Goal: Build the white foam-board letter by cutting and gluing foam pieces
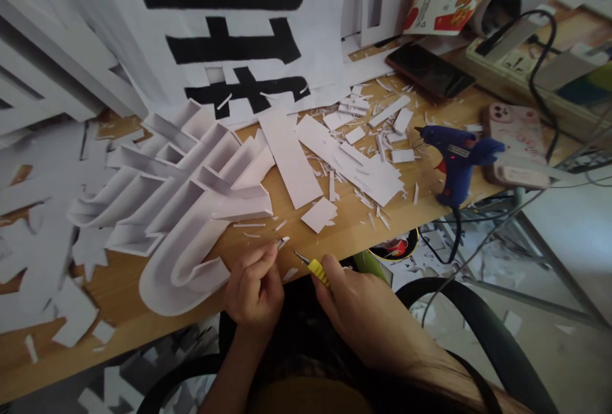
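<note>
My left hand is closed in a pinch near the table's front edge, with a small white scrap at its fingertips. A thin dark line shows beside the scrap, too small to name. In my right hand is a yellow-handled tool with a slim metal shaft, its tip pointing up and left toward the scrap, a short gap away. Left of my hands lies a white hollow character built from upright strips, with one curved stroke close to my left hand.
White offcuts litter the wooden table. A blue glue gun stands at the right, its cord hanging over the edge. Behind are a dark phone, a pink-cased phone, a power strip and a sheet with black characters.
</note>
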`<state>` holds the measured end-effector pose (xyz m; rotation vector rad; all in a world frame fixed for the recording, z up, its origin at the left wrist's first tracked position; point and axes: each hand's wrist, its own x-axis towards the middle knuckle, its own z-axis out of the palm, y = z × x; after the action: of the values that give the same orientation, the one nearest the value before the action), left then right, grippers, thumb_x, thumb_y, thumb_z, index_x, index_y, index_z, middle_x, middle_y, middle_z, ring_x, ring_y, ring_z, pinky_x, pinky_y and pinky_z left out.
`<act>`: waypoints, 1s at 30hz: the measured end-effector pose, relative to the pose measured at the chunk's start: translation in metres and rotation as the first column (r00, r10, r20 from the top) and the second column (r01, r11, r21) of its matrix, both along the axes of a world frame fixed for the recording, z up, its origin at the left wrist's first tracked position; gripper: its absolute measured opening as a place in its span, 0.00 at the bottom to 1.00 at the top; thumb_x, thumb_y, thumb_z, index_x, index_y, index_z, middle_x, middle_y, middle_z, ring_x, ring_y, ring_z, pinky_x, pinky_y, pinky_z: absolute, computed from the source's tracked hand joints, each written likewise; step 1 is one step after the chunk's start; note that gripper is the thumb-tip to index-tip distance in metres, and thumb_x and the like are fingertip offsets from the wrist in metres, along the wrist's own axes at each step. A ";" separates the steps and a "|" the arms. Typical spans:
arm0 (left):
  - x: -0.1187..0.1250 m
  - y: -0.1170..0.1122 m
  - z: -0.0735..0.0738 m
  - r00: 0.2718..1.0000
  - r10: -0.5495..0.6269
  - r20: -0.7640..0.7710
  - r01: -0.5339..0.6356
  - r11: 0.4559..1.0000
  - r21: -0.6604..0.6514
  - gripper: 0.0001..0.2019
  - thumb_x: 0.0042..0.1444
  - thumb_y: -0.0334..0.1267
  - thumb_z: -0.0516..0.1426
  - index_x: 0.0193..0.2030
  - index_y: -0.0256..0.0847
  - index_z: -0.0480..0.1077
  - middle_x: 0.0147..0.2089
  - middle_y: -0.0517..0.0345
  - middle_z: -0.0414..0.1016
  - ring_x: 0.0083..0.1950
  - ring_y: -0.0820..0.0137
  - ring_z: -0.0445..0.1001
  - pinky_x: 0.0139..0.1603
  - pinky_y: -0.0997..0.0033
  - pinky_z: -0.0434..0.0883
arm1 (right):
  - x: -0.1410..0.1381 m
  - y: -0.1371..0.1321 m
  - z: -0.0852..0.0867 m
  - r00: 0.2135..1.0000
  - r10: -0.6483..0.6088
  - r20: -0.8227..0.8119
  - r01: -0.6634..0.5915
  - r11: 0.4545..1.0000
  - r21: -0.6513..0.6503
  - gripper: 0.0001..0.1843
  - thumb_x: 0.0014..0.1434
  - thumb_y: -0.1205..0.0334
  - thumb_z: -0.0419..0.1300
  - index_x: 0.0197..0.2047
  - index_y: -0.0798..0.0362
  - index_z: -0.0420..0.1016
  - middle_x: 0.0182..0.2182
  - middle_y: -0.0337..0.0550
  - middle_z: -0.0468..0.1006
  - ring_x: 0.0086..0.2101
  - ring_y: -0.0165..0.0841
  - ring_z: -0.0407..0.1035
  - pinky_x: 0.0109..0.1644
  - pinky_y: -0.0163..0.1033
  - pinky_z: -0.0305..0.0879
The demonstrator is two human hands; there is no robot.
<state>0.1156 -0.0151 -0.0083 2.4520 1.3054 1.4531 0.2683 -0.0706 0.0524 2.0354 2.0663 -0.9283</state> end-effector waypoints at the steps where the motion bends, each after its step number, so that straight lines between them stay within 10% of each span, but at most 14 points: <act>1: 0.001 0.000 0.000 1.000 0.000 0.001 0.000 1.000 0.006 0.13 0.52 0.17 0.63 0.41 0.37 0.74 0.36 0.55 0.83 0.36 0.72 0.82 0.36 0.75 0.78 | 0.000 0.001 0.000 1.000 0.010 0.017 -0.009 1.000 -0.012 0.02 0.67 0.68 0.55 0.41 0.53 0.64 0.25 0.42 0.81 0.24 0.38 0.78 0.21 0.40 0.39; 30: 0.001 -0.001 -0.002 1.000 0.009 0.000 -0.009 0.999 0.040 0.13 0.51 0.18 0.64 0.39 0.37 0.74 0.36 0.55 0.82 0.35 0.72 0.82 0.37 0.75 0.77 | 0.001 0.008 0.007 0.998 0.023 0.051 -0.018 0.995 -0.094 0.02 0.69 0.69 0.54 0.43 0.56 0.67 0.27 0.45 0.82 0.28 0.39 0.80 0.22 0.40 0.44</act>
<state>0.1168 -0.0158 -0.0105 2.4735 1.3016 1.4958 0.2691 -0.0626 0.0593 1.9660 1.9748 -0.9401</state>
